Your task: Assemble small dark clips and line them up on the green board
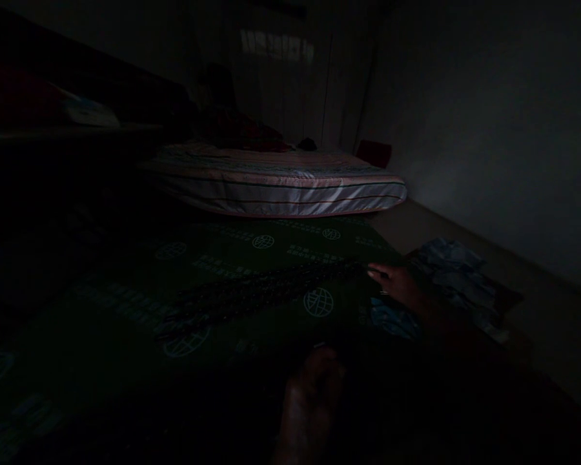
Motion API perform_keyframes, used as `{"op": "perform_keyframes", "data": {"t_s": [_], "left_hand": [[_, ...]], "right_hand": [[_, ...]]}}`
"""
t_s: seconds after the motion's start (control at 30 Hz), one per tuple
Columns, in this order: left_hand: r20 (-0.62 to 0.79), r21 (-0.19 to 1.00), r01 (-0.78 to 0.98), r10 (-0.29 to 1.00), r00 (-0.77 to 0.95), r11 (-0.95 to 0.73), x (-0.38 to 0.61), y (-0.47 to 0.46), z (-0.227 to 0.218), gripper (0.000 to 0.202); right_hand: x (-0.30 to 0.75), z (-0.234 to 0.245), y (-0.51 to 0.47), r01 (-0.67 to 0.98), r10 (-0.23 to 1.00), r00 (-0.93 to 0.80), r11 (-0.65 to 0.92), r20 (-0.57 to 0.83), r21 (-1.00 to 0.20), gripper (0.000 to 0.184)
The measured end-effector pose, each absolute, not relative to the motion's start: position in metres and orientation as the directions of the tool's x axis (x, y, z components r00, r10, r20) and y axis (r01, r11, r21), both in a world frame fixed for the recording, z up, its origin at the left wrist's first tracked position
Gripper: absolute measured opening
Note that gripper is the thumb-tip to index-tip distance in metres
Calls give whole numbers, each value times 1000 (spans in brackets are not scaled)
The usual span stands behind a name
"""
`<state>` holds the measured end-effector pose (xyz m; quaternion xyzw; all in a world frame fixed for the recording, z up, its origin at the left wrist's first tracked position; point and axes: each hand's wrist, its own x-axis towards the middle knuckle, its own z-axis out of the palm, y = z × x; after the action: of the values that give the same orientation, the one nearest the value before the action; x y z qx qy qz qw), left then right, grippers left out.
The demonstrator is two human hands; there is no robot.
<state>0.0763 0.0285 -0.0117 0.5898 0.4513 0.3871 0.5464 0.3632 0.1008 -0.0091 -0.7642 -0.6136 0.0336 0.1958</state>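
Note:
The room is very dark. My right hand (397, 284) reaches left over a green mat (126, 303) printed with pale round logos. Its fingers are pressed together at the right end of a long dark textured strip (252, 294), which lies across the mat toward the lower left. My left hand is not in view. A bare foot (310, 400) rests at the bottom centre, toes pointing up the frame.
A folded mattress (281, 187) with shiny striped edging lies behind the mat. A crumpled pale cloth or paper pile (458, 271) sits to the right of my hand. A red object (374, 152) leans at the wall, and a plain wall runs along the right.

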Motion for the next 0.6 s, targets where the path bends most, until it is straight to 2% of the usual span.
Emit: {"op": "perform_keyframes", "data": {"t_s": [0.13, 0.2, 0.43, 0.5, 0.6], "left_hand": [[-7, 997, 73, 960, 281, -14, 79, 27, -16, 18], [23, 995, 86, 955, 297, -51, 78, 25, -17, 18], [286, 893, 217, 870, 401, -394, 75, 12, 3, 15], [340, 825, 279, 826, 449, -491, 77, 9, 11, 16], [367, 651, 388, 718, 592, -652, 80, 3, 25, 18]], "right_hand": [[356, 12, 69, 779, 915, 362, -193, 177, -596, 51], [347, 23, 50, 717, 912, 377, -178, 160, -674, 53], [314, 41, -17, 657, 902, 398, -152, 169, -739, 53], [304, 43, -33, 661, 899, 396, -136, 189, -738, 52], [285, 45, -52, 670, 903, 378, -114, 204, -734, 53]]}}
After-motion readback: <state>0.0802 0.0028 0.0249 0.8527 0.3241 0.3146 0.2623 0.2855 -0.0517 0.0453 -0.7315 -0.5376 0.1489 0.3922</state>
